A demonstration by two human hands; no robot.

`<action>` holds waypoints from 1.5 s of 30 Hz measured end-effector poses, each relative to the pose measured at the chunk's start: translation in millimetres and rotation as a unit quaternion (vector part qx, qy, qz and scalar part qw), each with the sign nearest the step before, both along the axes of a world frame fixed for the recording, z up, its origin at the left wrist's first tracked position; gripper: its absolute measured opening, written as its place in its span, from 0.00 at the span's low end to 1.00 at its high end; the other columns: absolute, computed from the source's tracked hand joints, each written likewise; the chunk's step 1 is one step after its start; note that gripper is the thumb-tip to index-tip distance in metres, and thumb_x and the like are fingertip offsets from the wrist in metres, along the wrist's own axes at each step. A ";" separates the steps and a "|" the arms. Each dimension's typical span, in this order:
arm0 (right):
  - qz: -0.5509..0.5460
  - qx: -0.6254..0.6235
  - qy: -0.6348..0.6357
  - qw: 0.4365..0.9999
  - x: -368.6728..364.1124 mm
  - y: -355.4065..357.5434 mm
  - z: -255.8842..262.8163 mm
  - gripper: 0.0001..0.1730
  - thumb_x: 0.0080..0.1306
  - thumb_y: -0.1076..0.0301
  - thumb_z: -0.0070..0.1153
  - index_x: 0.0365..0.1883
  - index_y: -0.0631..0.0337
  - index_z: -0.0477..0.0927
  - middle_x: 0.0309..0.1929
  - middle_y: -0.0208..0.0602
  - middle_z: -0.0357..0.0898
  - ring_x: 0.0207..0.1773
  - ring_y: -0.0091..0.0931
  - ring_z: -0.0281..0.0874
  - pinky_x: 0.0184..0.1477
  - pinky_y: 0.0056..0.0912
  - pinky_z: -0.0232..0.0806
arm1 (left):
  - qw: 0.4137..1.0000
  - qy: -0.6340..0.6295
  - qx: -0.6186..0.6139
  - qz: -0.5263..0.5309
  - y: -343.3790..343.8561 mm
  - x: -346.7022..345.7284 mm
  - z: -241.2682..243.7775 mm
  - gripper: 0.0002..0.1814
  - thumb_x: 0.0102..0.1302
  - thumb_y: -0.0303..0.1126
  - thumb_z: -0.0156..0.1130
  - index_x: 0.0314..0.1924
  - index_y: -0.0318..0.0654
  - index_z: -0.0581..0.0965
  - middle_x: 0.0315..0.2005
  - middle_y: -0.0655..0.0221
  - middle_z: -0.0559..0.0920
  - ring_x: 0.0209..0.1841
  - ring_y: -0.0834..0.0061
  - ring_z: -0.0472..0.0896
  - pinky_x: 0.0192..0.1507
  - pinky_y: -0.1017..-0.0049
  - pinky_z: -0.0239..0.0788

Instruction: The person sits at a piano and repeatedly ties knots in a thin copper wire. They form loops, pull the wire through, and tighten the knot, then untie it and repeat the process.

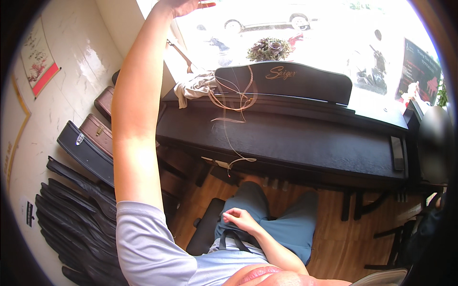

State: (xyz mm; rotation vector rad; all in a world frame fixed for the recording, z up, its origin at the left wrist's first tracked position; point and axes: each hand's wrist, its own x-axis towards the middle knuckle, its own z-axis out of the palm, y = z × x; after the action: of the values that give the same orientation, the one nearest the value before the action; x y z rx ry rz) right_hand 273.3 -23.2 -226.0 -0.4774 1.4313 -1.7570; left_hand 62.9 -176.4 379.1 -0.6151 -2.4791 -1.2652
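My left hand [186, 6] is raised at the top edge, partly cut off; glare hides what its fingers hold, if anything. My right hand [240, 218] is over my lap, fingers curled, thumb near the index finger; whether something thin lies between them I cannot tell. Before me stands a black upright digital piano [279, 132] with its lid down. Thin pale strands [229, 106], looped and partly see-through, show in front of it, one trailing below its front edge. A crumpled grey cloth [198, 85] lies at the left end of the piano top.
Instrument cases [86, 152] and black soft bags [75, 214] stand along the left wall. A dark flat object [397, 153] rests at the piano's right end. Flowers [270, 49] stand behind the piano, before a bright window. A black bench [206, 227] is beside my legs.
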 end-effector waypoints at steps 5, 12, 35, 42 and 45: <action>-0.002 0.000 -0.006 1.000 0.2 1.5 -1.0 0.22 0.73 0.54 0.62 0.51 0.67 0.82 0.44 0.37 0.87 0.47 0.22 0.84 0.55 0.27 0.73 | 0.998 0.000 -0.056 -0.032 -11.3 -27.7 7.0 0.29 0.85 0.42 0.33 0.70 0.23 0.63 0.70 0.42 0.66 0.74 0.51 0.64 0.77 0.55 0.55; -0.004 -0.012 -0.010 1.000 -1.1 3.9 -5.2 0.22 0.72 0.55 0.64 0.50 0.67 0.82 0.44 0.37 0.87 0.47 0.22 0.84 0.55 0.27 0.73 | 0.997 0.047 -0.053 0.022 -9.7 -36.5 6.5 0.24 0.82 0.32 0.41 0.72 0.27 0.65 0.50 0.55 0.79 0.51 0.68 0.78 0.52 0.72 0.72; 0.004 -0.010 -0.012 1.000 -2.1 3.4 -5.9 0.17 0.74 0.61 0.62 0.49 0.68 0.81 0.42 0.35 0.85 0.47 0.22 0.82 0.55 0.27 0.74 | 0.943 0.188 0.249 0.111 -6.7 -24.6 26.7 0.19 0.81 0.50 0.45 0.33 0.53 0.73 0.14 0.85 0.64 0.12 0.86 0.56 0.13 0.77 0.46; -0.002 -0.004 0.003 1.000 -2.7 8.9 3.5 0.18 0.73 0.58 0.63 0.49 0.67 0.82 0.42 0.34 0.86 0.46 0.22 0.83 0.54 0.27 0.74 | 0.968 0.185 0.114 0.123 -24.4 -17.3 16.6 0.24 0.80 0.48 0.43 0.24 0.53 0.71 0.10 0.83 0.62 0.09 0.83 0.56 0.10 0.76 0.48; 0.005 -0.002 0.018 1.000 -0.4 5.9 -6.1 0.20 0.71 0.55 0.65 0.47 0.65 0.83 0.39 0.35 0.87 0.44 0.21 0.84 0.52 0.26 0.74 | 0.952 0.173 0.247 0.061 -67.8 -47.1 26.4 0.26 0.79 0.47 0.42 0.19 0.55 0.66 0.10 0.81 0.61 0.08 0.81 0.56 0.10 0.74 0.46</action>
State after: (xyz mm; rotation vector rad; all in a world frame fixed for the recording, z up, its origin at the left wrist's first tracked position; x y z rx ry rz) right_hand 273.0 -17.3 -232.2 -0.5205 1.4478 -1.7515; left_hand 15.8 -244.2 405.5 -0.4903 -1.7955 -1.5017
